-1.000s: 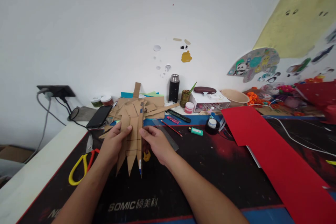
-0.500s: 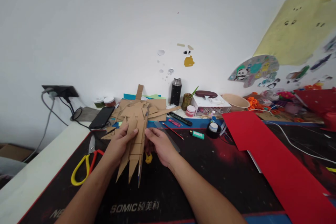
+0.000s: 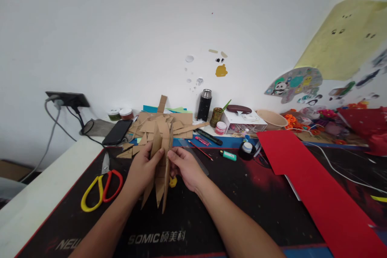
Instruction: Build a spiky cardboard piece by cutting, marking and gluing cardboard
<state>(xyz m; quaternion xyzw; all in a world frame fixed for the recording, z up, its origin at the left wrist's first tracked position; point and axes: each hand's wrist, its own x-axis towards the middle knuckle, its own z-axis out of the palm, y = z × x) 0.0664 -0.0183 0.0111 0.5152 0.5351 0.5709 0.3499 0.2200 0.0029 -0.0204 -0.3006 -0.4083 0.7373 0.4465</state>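
Note:
Between my hands stands a folded piece of brown cardboard [image 3: 162, 169] with pointed lower ends, held above the dark desk mat. My left hand [image 3: 148, 164] grips its left panel, thumb lying on the front face. On the other side, my right hand [image 3: 183, 165] pinches the right panel near its edge; some of its fingers are hidden behind the cardboard. A small yellow item [image 3: 173, 182] shows just behind the cardboard, too covered to name. Scissors [image 3: 104, 183] with one yellow and one red handle lie left of my left forearm.
Cardboard scraps [image 3: 178, 125] pile up at the back. Right of them stand a black thermos [image 3: 204, 105] and a white box [image 3: 244, 119]. A red sheet [image 3: 308, 181] covers the mat's right side. A red pencil [image 3: 201, 150] and green-labelled item [image 3: 228, 155] lie mid-mat.
The cardboard has turned and its side panels have been folded closer together, so it looks narrower. My left hand has shifted slightly right with it. The scissors' red handle is now uncovered.

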